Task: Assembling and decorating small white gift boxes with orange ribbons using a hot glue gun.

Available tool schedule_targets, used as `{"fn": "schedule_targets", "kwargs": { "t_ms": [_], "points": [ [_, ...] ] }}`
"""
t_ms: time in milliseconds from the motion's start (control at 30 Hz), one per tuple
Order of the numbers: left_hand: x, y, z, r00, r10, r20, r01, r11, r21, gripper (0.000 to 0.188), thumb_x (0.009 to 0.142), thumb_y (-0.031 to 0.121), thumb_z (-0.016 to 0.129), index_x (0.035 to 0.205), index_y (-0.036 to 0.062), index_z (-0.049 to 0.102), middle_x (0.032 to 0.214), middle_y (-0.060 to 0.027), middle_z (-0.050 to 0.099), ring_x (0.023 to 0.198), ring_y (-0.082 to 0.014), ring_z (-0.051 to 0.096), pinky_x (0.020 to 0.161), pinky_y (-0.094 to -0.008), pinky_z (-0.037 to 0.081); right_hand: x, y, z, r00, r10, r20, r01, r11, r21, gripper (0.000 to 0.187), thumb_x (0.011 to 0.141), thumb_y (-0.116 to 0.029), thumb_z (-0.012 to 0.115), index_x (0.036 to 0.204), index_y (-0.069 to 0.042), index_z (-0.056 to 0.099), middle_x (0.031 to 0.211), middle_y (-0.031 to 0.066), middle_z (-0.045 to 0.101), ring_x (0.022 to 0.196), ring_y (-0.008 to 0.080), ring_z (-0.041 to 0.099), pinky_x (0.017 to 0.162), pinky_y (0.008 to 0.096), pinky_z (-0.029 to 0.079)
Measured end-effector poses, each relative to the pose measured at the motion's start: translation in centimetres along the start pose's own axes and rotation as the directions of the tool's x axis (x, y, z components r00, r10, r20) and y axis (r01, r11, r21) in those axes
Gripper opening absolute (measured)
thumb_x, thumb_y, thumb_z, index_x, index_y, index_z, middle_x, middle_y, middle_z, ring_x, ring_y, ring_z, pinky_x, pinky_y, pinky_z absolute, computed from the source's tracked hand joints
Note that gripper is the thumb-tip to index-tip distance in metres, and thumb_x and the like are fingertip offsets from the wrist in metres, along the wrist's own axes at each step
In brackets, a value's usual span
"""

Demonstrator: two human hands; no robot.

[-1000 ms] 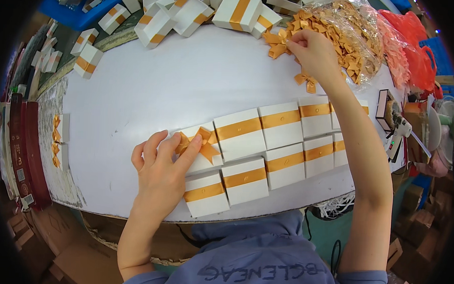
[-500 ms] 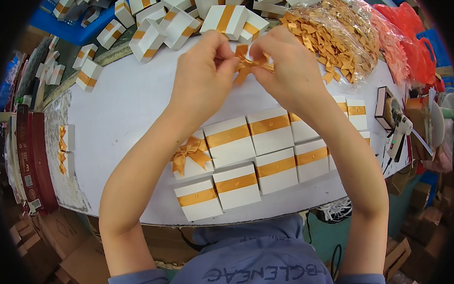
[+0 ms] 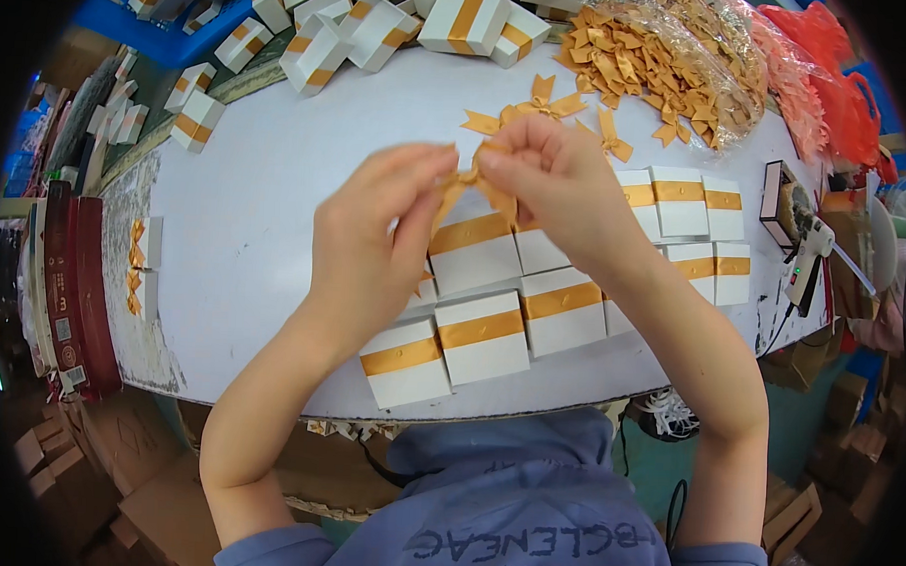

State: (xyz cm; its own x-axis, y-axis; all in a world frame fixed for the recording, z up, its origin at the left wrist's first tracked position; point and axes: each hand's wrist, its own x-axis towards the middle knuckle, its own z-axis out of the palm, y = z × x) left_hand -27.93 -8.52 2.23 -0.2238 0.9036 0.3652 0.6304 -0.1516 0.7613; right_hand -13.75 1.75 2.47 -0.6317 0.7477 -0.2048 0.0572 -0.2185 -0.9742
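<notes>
A gold ribbon bow (image 3: 468, 180) is held up between my hands over the far row of boxes. My right hand (image 3: 554, 177) pinches its upper right part with thumb and forefinger. My left hand (image 3: 370, 220) curls round its left side, fingers bent at the ribbon. Below lie two rows of white boxes with gold bands, such as a far-row box (image 3: 473, 269) and a near-row box (image 3: 483, 346); small dots sit on several bands. My left hand mostly hides the box at the far row's left end. Loose gold bows (image 3: 541, 98) lie just beyond my right hand.
A clear plastic bag (image 3: 735, 68) spills a heap of gold bows (image 3: 650, 65). At the far edge are piled white boxes (image 3: 465, 22) and a blue basket (image 3: 152, 35). A glue gun (image 3: 808, 257) stands at right. Two bow-topped boxes (image 3: 151, 290) sit far left.
Both hands have come nearer to me with the bow, now over the boxes. Loose bows behind them have come into sight, and my left hand now covers the bow-topped box.
</notes>
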Motion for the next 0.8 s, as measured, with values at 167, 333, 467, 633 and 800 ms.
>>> {"fn": "schedule_targets", "kwargs": {
  "t_ms": [167,333,467,633,800],
  "points": [
    [-4.0,0.2,-0.1,0.988,-0.024,0.152,0.011,0.996,0.088,0.027,0.077,-0.005,0.059,0.104,-0.0017,0.058,0.105,-0.0132,0.057,0.084,-0.0259,0.061,0.07,-0.0302,0.051,-2.0,1.8,0.3,0.982,-0.156,0.11,0.191,0.812,-0.552,0.012,0.081,-0.009,0.062,0.074,-0.002,0.054,0.053,0.001,0.053,0.045,0.0073,0.045,0.043,0.0224,0.035],
    [-3.8,0.0,0.6,0.978,-0.052,0.204,0.029,0.993,0.113,0.03,0.077,-0.005,0.06,0.106,-0.0021,0.057,0.107,-0.013,0.056,0.082,-0.0237,0.06,0.068,-0.0292,0.051,-2.0,2.5,0.5,0.941,-0.314,0.128,0.296,0.575,-0.763,0.013,0.077,-0.008,0.063,0.071,-0.002,0.053,0.052,0.0098,0.054,0.045,0.0199,0.052,0.044,0.0297,0.039],
    [-3.8,-0.4,1.0,0.964,-0.027,0.263,-0.028,0.979,0.202,0.033,0.075,-0.003,0.062,0.107,-0.0024,0.057,0.109,-0.0113,0.054,0.086,-0.0218,0.057,0.071,-0.0309,0.05,-2.0,3.0,0.5,0.946,-0.296,0.136,0.275,0.503,-0.819,0.014,0.076,-0.011,0.063,0.071,-0.003,0.053,0.053,0.0106,0.056,0.049,0.0259,0.056,0.047,0.0333,0.042],
    [-3.7,-0.4,1.0,0.939,0.099,0.328,-0.258,0.835,0.486,0.032,0.075,0.004,0.06,0.106,-0.0006,0.058,0.106,-0.0077,0.054,0.097,-0.022,0.05,0.081,-0.0353,0.039,-1.8,3.2,0.5,0.937,-0.32,0.139,0.28,0.451,-0.848,0.014,0.076,-0.012,0.063,0.071,-0.004,0.053,0.055,0.0109,0.056,0.05,0.0275,0.057,0.047,0.0349,0.044],
    [-3.9,-0.3,0.9,0.94,0.083,0.332,-0.248,0.835,0.492,0.033,0.074,0.006,0.055,0.107,0.0043,0.059,0.104,-0.0056,0.054,0.098,-0.0209,0.048,0.084,-0.0352,0.029,0.7,1.5,-1.4,0.954,-0.297,0.04,0.187,0.487,-0.853,0.014,0.077,-0.016,0.063,0.073,-0.004,0.056,0.055,0.0067,0.056,0.052,0.0223,0.057,0.05,0.0323,0.044]
  ]
}}
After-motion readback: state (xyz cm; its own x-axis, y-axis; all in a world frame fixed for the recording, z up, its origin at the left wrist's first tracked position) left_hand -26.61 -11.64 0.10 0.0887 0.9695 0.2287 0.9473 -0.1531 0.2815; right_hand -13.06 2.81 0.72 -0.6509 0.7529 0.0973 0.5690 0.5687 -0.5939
